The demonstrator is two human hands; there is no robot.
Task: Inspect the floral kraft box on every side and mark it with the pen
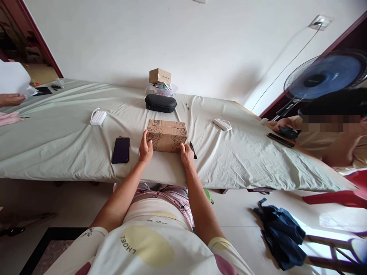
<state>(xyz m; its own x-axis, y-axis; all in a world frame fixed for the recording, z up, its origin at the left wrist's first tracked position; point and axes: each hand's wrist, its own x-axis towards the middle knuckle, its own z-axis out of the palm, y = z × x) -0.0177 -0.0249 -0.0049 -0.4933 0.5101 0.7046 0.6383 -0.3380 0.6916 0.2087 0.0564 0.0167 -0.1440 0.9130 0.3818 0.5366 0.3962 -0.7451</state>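
A brown cardboard box (pixel 167 136) with dark scribbled flower-like drawings sits on the cloth-covered table in front of me. My left hand (pixel 146 148) grips its left end, thumb on the near face. Around the lower right corner, the fingers of my right hand (pixel 187 154) are closed. Just right of that hand lies a black pen (pixel 193 150). A dark phone (pixel 120 150) rests on the cloth to the left of my left hand. Behind the box is a black zip case (pixel 161 103).
A clear plastic basket (pixel 169 91) of small items, with a smaller cardboard box (pixel 159 76) on it, stands by the wall. White corded devices (pixel 98 117) lie on both sides. A person sits at right near a fan (pixel 323 76); another person's hand (pixel 12 99) shows at left.
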